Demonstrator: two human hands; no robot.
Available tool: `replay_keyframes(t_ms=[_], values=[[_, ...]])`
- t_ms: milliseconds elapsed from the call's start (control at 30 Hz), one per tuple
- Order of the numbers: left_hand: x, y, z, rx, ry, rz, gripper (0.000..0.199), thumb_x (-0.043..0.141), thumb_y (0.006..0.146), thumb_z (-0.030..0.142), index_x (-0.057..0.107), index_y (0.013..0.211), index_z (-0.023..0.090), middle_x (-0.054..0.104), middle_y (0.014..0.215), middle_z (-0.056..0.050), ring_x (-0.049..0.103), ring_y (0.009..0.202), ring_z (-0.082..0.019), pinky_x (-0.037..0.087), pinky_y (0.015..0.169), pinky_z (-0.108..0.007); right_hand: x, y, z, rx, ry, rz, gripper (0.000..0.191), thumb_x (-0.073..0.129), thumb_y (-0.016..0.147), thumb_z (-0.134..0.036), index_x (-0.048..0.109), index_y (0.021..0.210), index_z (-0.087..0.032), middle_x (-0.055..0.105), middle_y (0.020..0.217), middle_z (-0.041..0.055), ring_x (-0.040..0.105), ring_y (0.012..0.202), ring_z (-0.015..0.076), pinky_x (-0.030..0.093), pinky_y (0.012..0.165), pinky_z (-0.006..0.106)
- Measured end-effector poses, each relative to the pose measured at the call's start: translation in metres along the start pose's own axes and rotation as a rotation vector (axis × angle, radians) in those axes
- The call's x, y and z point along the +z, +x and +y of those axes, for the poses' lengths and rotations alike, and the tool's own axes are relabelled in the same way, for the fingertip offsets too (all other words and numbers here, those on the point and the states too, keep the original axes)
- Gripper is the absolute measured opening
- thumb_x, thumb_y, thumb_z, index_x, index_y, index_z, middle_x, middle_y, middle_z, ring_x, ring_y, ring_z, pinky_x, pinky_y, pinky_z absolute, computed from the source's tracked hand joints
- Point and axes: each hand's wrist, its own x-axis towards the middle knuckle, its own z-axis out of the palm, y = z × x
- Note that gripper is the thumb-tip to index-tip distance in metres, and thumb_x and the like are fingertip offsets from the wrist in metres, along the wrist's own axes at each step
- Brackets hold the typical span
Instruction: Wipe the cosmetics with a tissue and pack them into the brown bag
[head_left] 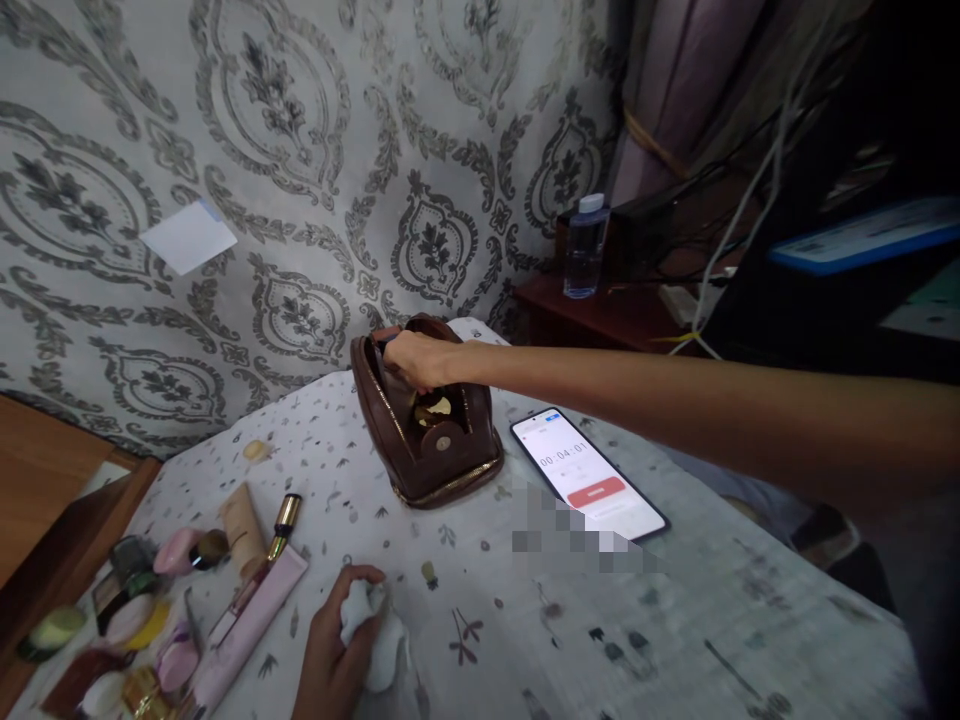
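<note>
A brown leather bag with gold zippers lies open on the patterned cloth, a gold item showing inside. My right hand reaches into its far part; the fingertips are down in the opening, and whether they hold anything is hidden. Near the front edge, my left hand is closed round a crumpled white cloth. Left of it lie a pink tube, a beige tube, a gold and black lipstick and several other cosmetics.
A phone with a running timer lies right of the bag. A small beige item is at the back left. A clear bottle stands on a dark red table. Cables hang at the right. Patterned wallpaper rises behind.
</note>
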Motion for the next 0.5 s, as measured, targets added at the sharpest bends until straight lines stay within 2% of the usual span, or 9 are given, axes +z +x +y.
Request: replay_keyframes(t_ms=[133,300,500], values=[[0.0004,-0.0006,0.0030,0.000,0.010,0.013,0.038,0.056,0.084,0.056,0.064,0.093,0.020,0.057,0.072,0.001,0.049,0.066,-0.018,0.037,0.061,-0.026,-0.0019,-0.0034,0.0001,-0.089,-0.171,0.058,0.033,0.064,0.064,0.004,0.071,0.095,-0.003,0.073,0.091,0.0138,0.068,0.082,0.0224,0.046,0.063,0.026],[-0.0002,-0.0017,0.0023,-0.049,-0.012,-0.019,0.038,0.056,0.084,0.057,0.063,0.096,0.021,0.047,0.064,0.004,0.040,0.057,-0.014,0.033,0.056,-0.024,-0.0038,-0.0080,-0.0004,-0.058,-0.179,0.034,0.034,0.061,0.066,0.001,0.070,0.097,-0.008,0.071,0.090,0.0097,0.066,0.079,0.0200,0.042,0.060,0.025],[-0.0007,-0.0018,0.0015,-0.026,-0.024,-0.014,0.036,0.057,0.084,0.056,0.064,0.095,0.022,0.050,0.065,0.003,0.041,0.058,-0.015,0.034,0.056,-0.024,0.0016,-0.0042,0.0073,-0.188,-0.233,0.087,0.028,0.051,0.073,0.002,0.068,0.091,-0.010,0.068,0.090,0.0091,0.061,0.074,0.0161,0.040,0.061,0.025]])
